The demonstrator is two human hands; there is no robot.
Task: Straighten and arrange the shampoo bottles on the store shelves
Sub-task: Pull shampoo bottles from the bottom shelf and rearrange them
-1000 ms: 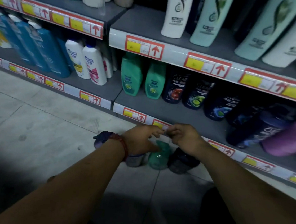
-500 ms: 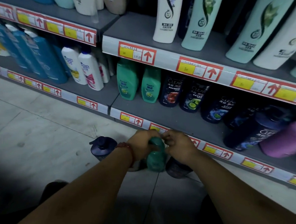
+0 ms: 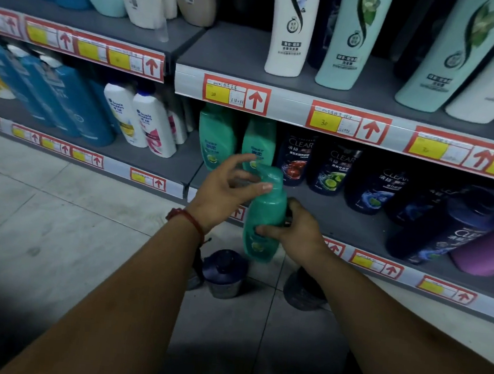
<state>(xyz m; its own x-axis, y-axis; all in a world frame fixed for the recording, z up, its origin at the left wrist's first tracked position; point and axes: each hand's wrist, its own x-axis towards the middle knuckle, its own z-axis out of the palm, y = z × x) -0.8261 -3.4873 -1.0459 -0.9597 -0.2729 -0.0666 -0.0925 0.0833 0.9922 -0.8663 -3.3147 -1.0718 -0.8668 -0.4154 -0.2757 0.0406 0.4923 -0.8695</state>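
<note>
The green bottle (image 3: 265, 218) has come up off the floor (image 3: 54, 228), now clasped low in my right hand (image 3: 294, 232) just before the lower shelf (image 3: 342, 221), left hand (image 3: 224, 189) loose-fingered at its cap; I'd stand it upright, label out, beside its green twins (image 3: 217, 137).

One wide-angle camera is looking forward and down from the person's head, facing the shelving slightly from the left. It is sitting close to the lower shelf (image 3: 342, 223), whose front edge is slanting down toward the right. The upper shelf (image 3: 237, 56) is crossing the top and the floor (image 3: 54, 228) is filling the lower left.
</note>
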